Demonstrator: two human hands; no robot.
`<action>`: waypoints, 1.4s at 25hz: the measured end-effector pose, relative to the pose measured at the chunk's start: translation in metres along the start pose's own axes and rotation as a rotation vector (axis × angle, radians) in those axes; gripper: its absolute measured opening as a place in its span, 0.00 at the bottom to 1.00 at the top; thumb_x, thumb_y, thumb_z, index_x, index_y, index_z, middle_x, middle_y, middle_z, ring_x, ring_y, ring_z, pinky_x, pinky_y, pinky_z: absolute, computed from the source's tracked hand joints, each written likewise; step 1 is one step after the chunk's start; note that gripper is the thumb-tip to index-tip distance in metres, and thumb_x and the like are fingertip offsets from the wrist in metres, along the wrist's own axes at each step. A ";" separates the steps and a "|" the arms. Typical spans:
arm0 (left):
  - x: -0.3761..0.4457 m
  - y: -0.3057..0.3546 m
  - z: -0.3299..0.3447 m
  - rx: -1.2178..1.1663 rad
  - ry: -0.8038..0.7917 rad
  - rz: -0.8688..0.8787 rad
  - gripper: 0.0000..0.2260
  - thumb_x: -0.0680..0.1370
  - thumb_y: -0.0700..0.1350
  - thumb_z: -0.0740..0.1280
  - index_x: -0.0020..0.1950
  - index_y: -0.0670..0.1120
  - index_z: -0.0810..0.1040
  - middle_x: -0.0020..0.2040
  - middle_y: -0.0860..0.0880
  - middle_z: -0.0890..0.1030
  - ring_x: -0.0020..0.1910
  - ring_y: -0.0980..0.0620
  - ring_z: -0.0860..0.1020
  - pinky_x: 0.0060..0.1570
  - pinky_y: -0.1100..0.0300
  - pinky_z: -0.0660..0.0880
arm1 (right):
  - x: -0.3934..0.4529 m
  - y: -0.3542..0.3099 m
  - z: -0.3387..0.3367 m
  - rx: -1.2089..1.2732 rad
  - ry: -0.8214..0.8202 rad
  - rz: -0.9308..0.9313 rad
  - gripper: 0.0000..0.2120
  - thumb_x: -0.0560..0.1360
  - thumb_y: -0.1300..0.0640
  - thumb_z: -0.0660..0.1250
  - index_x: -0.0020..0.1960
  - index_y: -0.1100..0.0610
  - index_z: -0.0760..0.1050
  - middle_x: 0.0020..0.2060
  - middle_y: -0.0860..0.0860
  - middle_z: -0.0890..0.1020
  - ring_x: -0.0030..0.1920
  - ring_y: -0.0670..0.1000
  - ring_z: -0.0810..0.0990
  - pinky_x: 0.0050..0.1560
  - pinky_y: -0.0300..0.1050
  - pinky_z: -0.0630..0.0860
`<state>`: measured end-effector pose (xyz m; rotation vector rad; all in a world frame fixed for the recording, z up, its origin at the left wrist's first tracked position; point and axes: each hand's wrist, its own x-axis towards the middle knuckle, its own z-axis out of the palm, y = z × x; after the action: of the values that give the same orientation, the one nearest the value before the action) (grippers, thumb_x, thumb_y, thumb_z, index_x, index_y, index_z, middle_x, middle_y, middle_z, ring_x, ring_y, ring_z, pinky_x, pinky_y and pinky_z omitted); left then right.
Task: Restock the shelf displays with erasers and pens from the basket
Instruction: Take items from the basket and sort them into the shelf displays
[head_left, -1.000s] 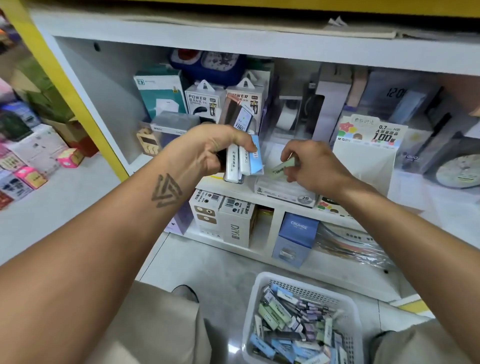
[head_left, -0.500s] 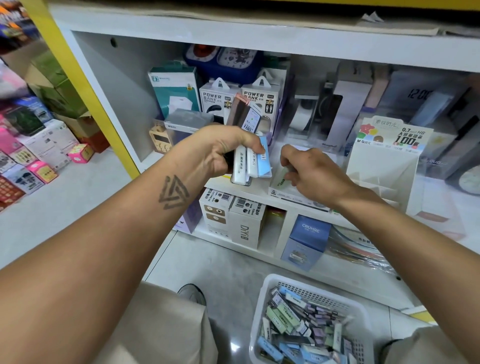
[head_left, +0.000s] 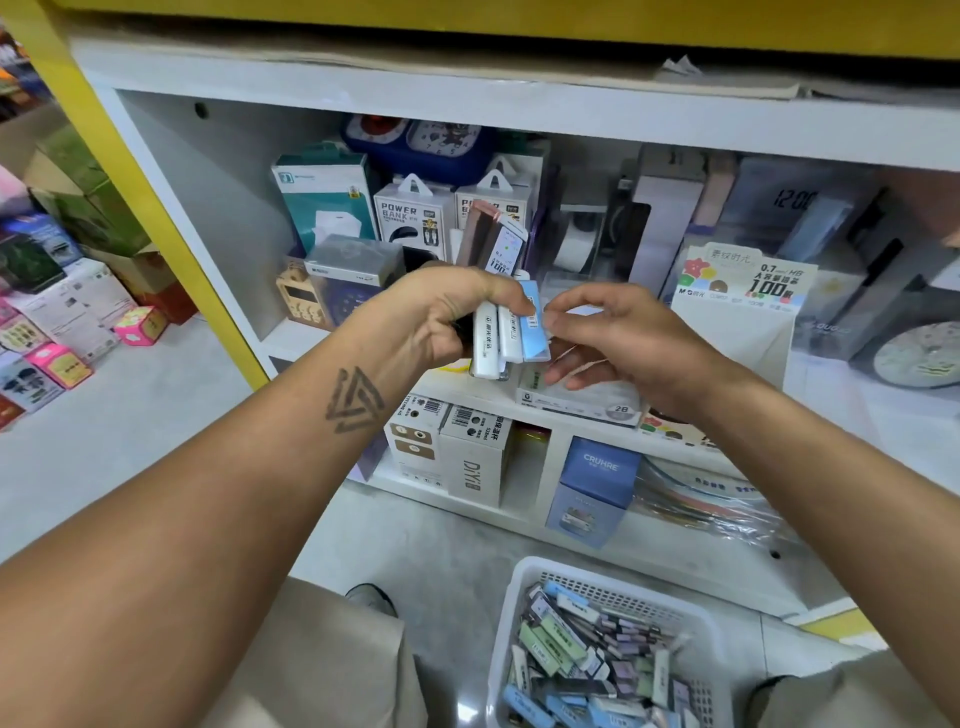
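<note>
Shelving fills most of what you see: a white shelf unit (head_left: 545, 119) packed with boxed goods, its lower ledge (head_left: 467, 387) running just under your hands, and on that ledge a flat display box (head_left: 582, 400) marked 2B, directly below your right fingers. Down on the floor, near your right knee, sits the white basket (head_left: 524, 613), heaped with wrapped erasers in blue, green and grey.

Your left hand (head_left: 441, 317) is clenched round a fan of erasers (head_left: 501, 338): two white ones and a blue eraser (head_left: 535, 332) on the outside, all standing nearly upright, long axes running top to bottom, lower ends hanging just above the ledge. The blue one is the rightmost, so it lies nearest your other hand.

Your right hand (head_left: 613, 338) comes in from the right, thumb and forefinger closing on that blue eraser's upper edge; the fingertips (head_left: 553, 317) touch it, though I cannot tell whether the pinch has yet taken its weight. The other fingers hang loose beneath.

That is the relation to mind, I judge: the blue piece peels off sideways to the right, then tips flat toward the box beneath.
</note>
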<state>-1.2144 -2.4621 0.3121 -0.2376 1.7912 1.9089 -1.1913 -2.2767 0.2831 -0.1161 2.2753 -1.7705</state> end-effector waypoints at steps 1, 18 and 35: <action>0.002 0.000 0.005 -0.015 -0.011 0.004 0.11 0.74 0.30 0.67 0.55 0.37 0.78 0.41 0.40 0.83 0.35 0.45 0.84 0.31 0.54 0.81 | -0.005 -0.002 0.000 0.080 -0.050 0.015 0.09 0.76 0.58 0.73 0.55 0.58 0.78 0.42 0.61 0.86 0.40 0.58 0.87 0.37 0.44 0.82; 0.018 0.002 0.032 -0.037 0.059 -0.013 0.07 0.74 0.30 0.68 0.44 0.41 0.76 0.36 0.44 0.81 0.31 0.49 0.83 0.37 0.53 0.82 | -0.003 0.026 -0.039 -0.857 0.145 -0.278 0.12 0.77 0.65 0.69 0.58 0.53 0.80 0.46 0.48 0.79 0.47 0.50 0.78 0.48 0.43 0.75; 0.008 0.001 0.019 -0.063 0.013 0.003 0.07 0.74 0.29 0.68 0.43 0.40 0.76 0.31 0.44 0.81 0.31 0.48 0.82 0.53 0.50 0.79 | 0.009 0.038 -0.020 -0.878 0.135 -0.386 0.08 0.76 0.62 0.72 0.52 0.52 0.84 0.45 0.51 0.85 0.41 0.44 0.80 0.49 0.44 0.79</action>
<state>-1.2175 -2.4417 0.3112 -0.2702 1.7427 1.9716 -1.2018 -2.2501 0.2501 -0.6398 3.1191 -0.7712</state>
